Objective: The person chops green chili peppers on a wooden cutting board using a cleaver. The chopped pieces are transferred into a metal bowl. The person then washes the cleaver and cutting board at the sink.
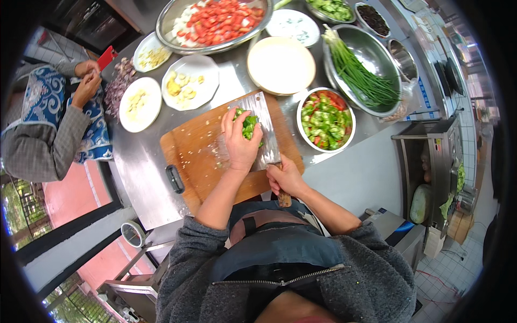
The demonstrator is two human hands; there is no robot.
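Note:
My right hand [286,177] grips the wooden handle of a cleaver [266,121], whose broad steel blade lies flat or nearly flat over a wooden cutting board [198,141]. Chopped green pepper [249,126] is heaped on the blade. Curled around that heap are the fingers of my left hand [242,141], with the thumb at its right side. Pale seeds and small scraps dot the board to the left. Right of the board stands a white-rimmed bowl [326,120] of chopped green and red pepper.
Behind the board are a cream-colored round container [281,64], plates of garlic [140,104] and ginger [190,84], and a large steel bowl [161,36] of chopped red and white pieces. Scallions [359,72] lie in a steel bowl [398,105]. A co-worker's hands [87,82] work at left.

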